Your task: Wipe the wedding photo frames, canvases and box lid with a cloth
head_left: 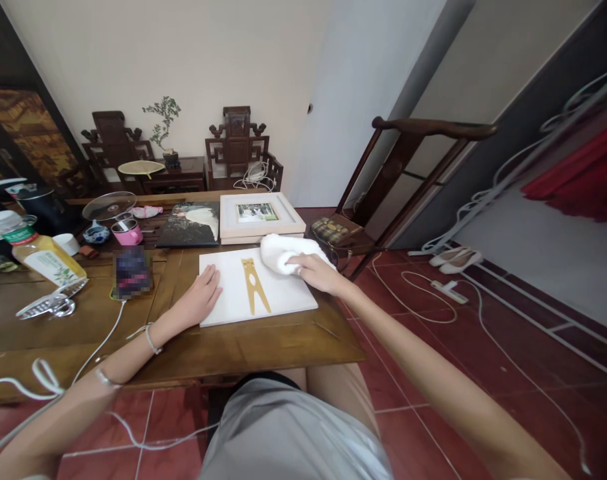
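A white rectangular board (233, 287) lies flat near the table's front edge, with a yellow long-legged animal figure (253, 287) on its face. My left hand (202, 295) rests on the board's left side, fingers stretched out flat. In my right hand (316, 272) is a bunched white cloth (283, 252), gripped over the board's upper right corner. The cloth hides that corner and part of the right edge.
Behind the board stand stacked pale frames (263, 233) and a dark photo panel (190, 225). Leftward are a pink mug (126, 233), a blurred phone (132, 273), a bottle of yellow liquid (46, 257) and a clear hair claw (53, 303). A wooden chair (398, 160) stands right.
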The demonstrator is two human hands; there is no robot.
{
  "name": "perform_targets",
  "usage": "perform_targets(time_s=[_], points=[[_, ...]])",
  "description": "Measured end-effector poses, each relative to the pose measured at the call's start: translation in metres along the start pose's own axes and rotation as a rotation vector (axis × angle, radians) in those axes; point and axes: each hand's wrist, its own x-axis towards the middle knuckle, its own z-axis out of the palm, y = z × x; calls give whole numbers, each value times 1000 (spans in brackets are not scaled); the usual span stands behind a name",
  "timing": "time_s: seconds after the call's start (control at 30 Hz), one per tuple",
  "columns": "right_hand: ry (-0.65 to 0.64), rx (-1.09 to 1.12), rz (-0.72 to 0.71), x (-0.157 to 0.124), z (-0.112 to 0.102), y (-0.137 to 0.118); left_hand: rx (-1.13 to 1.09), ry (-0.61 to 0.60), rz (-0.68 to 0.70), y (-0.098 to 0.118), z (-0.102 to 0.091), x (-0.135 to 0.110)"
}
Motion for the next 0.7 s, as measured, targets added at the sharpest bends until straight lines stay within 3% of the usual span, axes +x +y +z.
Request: perform_targets(time_s=[0.1, 0.27, 0.43, 0.57, 0.7], points=[[-38, 33, -66, -27, -2, -9, 8, 2, 0, 0, 1, 0], [-231, 52, -99, -70, -18, -53, 0, -16, 19, -1, -1, 0], [-419, 64, -87, -86, -36, -83, 13, -9, 36, -5, 0, 0], [-397, 77, -87, -74, -36, -70, 15, 15, 57, -7, 3, 0], [-248, 76, -74, -39, -20, -33, 20, 11, 51, -7, 4, 0]])
